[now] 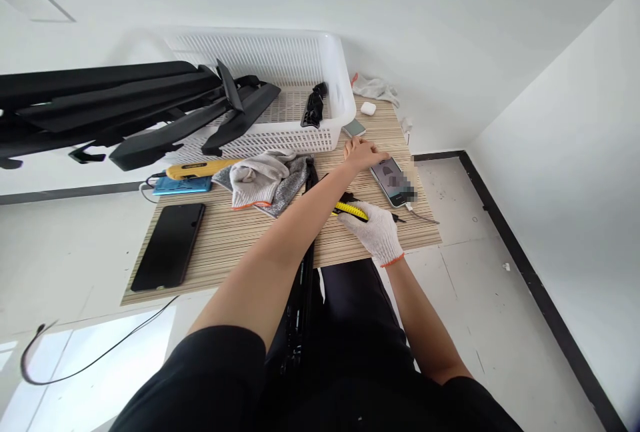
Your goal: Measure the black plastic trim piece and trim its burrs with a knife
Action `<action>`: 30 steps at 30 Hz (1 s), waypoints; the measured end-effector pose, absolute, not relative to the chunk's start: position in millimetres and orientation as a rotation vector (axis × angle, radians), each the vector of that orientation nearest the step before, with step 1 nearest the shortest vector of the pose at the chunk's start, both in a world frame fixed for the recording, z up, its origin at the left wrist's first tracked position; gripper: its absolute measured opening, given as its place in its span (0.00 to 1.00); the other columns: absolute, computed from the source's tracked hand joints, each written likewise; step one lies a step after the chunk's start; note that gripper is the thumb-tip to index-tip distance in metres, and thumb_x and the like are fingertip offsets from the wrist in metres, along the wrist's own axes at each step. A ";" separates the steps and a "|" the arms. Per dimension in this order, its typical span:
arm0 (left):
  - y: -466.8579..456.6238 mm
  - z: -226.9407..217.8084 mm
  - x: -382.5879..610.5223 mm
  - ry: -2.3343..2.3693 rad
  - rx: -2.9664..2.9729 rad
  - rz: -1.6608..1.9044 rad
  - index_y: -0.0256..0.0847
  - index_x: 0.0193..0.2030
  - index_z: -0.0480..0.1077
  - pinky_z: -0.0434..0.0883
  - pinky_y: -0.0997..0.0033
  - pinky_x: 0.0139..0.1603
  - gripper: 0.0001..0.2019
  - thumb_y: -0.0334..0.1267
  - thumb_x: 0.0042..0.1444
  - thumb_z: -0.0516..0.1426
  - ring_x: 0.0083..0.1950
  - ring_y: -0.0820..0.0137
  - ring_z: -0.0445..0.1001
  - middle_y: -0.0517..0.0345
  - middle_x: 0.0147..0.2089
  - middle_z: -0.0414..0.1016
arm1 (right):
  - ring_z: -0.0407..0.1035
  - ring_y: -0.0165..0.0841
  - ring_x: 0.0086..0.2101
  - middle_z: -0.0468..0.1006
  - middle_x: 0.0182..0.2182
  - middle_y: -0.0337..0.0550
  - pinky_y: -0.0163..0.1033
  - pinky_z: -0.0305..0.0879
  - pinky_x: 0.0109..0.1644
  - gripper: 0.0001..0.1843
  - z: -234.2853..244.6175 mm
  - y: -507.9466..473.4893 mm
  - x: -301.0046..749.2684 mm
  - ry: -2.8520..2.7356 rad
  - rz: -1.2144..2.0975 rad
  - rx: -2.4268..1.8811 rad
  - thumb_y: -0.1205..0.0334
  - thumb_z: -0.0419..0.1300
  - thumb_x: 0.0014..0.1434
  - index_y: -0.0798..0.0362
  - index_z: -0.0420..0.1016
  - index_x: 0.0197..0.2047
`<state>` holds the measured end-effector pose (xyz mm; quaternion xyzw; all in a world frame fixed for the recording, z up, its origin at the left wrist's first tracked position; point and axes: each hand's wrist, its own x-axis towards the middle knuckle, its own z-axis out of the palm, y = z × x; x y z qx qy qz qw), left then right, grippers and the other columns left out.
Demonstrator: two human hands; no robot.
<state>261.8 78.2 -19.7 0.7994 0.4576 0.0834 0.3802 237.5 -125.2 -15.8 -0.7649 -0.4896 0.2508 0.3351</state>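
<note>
My bare left hand reaches across the striped table and rests its fingers on the top end of a lit phone; the fingers are curled down on it. My right hand, in a white knit glove with an orange cuff, is closed round a yellow and black utility knife near the table's front edge. A long black part runs under my left forearm toward my lap.
A white slatted basket at the back holds long black plastic parts. Grey gloves, a second yellow knife, a blue device and a dark phone lie left. White earbud case at the back right.
</note>
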 end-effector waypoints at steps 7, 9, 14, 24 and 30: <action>73.8 -20.1 262.0 1.224 2.095 0.234 0.46 0.35 0.73 0.50 0.50 0.75 0.24 0.66 0.50 0.61 0.74 0.45 0.50 0.52 0.67 0.61 | 0.79 0.41 0.47 0.86 0.46 0.36 0.44 0.72 0.51 0.19 -15.8 -125.0 237.5 -1.270 0.673 -1.983 0.41 0.66 0.59 0.38 0.83 0.50; 71.7 -19.8 262.9 1.237 2.102 0.241 0.46 0.35 0.72 0.50 0.50 0.75 0.24 0.66 0.49 0.61 0.74 0.44 0.51 0.51 0.67 0.61 | 0.79 0.40 0.47 0.86 0.45 0.36 0.43 0.72 0.51 0.19 -15.3 -125.2 237.3 -1.264 0.683 -1.977 0.42 0.66 0.59 0.38 0.83 0.50; 75.7 -21.4 266.1 1.232 2.092 0.209 0.46 0.40 0.74 0.48 0.48 0.77 0.26 0.67 0.56 0.54 0.76 0.44 0.48 0.50 0.70 0.58 | 0.79 0.40 0.46 0.86 0.45 0.35 0.42 0.72 0.50 0.19 -15.3 -125.9 237.4 -1.266 0.669 -1.982 0.41 0.66 0.59 0.38 0.83 0.50; 102.1 -14.8 232.6 0.864 2.207 0.031 0.53 0.56 0.78 0.52 0.61 0.78 0.26 0.60 0.55 0.57 0.77 0.54 0.53 0.60 0.73 0.62 | 0.79 0.39 0.48 0.86 0.46 0.39 0.43 0.72 0.54 0.20 -15.5 -126.3 237.2 -1.300 0.637 -1.982 0.41 0.66 0.60 0.40 0.83 0.51; 103.0 -8.9 223.3 0.761 2.252 -0.007 0.52 0.62 0.76 0.51 0.60 0.78 0.30 0.59 0.54 0.60 0.78 0.52 0.51 0.59 0.76 0.58 | 0.79 0.40 0.47 0.86 0.45 0.41 0.42 0.72 0.52 0.21 -11.8 -127.1 237.0 -1.315 0.621 -1.980 0.41 0.65 0.61 0.42 0.83 0.52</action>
